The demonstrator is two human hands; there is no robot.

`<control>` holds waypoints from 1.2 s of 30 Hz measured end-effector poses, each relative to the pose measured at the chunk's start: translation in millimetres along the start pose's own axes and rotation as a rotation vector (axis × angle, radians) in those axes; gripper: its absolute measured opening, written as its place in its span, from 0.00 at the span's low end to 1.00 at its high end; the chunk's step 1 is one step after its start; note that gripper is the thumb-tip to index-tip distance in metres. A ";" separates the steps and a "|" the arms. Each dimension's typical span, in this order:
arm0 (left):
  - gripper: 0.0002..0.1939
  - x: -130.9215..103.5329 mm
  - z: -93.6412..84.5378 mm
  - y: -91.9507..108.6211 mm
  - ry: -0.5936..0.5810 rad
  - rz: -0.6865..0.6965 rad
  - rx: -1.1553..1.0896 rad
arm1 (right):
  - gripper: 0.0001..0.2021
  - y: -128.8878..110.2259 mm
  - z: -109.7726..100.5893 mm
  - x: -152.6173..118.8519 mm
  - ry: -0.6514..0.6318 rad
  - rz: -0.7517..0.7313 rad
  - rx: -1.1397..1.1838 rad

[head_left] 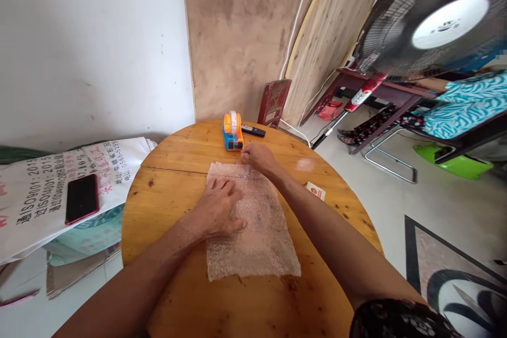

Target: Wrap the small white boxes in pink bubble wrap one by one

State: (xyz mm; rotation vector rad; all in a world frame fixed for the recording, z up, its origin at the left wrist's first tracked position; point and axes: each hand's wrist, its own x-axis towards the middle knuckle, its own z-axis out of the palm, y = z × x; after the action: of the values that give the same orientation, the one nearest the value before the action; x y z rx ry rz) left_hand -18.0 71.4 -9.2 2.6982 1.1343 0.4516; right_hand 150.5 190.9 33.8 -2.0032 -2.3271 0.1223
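Observation:
A sheet of clear bubble wrap [263, 243] lies flat on the round wooden table [166, 190]. My left hand [219, 206] rests on its left side, fingers spread and palm down. At the far right corner of the sheet, my right hand [257, 158] is closed with the fingertips together; what they pinch, if anything, is too small to make out. Just beyond those fingers stands an orange and blue tape dispenser [232, 134] with a roll of clear tape. A dark, slim object [253, 130] lies behind it. Right of my right forearm is a small cream-coloured box [316, 191].
A fan [447, 21] on a red and silver pole stands at the right. Behind it, a person in a blue patterned top [471, 100] sits at a dark table. To the left, a phone [82, 198] lies on printed white sacks [130, 156]. A reddish chair [273, 100] stands behind the table.

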 end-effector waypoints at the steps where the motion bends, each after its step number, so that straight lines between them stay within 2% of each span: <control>1: 0.28 0.1 -0.2 0.0 0.002 -0.002 -0.006 | 0.14 -3.2 1.8 2.7 -0.001 0.002 -0.022; 7: 0.27 -0.1 -0.2 0.1 -0.001 -0.009 -0.029 | 0.11 -15.5 4.7 8.3 -0.051 -0.017 -0.122; 12: 0.27 -0.3 -0.8 1.2 -0.010 -0.016 -0.027 | 0.10 -15.9 7.2 10.2 -0.055 -0.031 -0.159; 18: 0.27 0.9 0.5 -0.3 0.001 -0.024 -0.032 | 0.14 -11.2 4.5 8.2 0.069 -0.039 -0.146; 20: 0.28 1.6 0.1 -1.1 0.001 -0.027 -0.037 | 0.15 -12.7 2.3 -5.7 0.108 -0.045 -0.135; 23: 0.29 2.6 -1.4 -3.5 -0.021 -0.032 -0.048 | 0.15 -15.6 1.6 -45.6 0.164 -0.112 -0.076; 26: 0.31 3.6 -1.0 -8.3 -0.032 -0.031 -0.049 | 0.13 -10.4 6.4 -91.1 0.064 -0.185 -0.031; 28: 0.31 4.0 1.1 -12.1 -0.029 -0.032 -0.035 | 0.13 0.0 12.8 -111.6 -0.014 -0.171 -0.076; 30: 0.31 4.0 3.7 -15.4 -0.030 -0.040 -0.023 | 0.16 13.5 21.2 -121.2 -0.021 -0.188 -0.077; 33: 0.32 3.2 5.0 -17.7 -0.051 -0.049 -0.029 | 0.20 31.2 34.9 -123.2 0.073 -0.242 -0.007; 36: 0.34 1.9 1.9 -16.6 -0.057 -0.047 -0.037 | 0.21 38.9 44.5 -122.4 0.136 -0.247 0.041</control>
State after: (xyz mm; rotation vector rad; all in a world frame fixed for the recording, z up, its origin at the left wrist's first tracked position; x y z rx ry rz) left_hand -27.2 84.3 -15.2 2.6295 1.1598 0.3821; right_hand 202.3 74.8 -14.6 -1.6330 -2.4375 0.0191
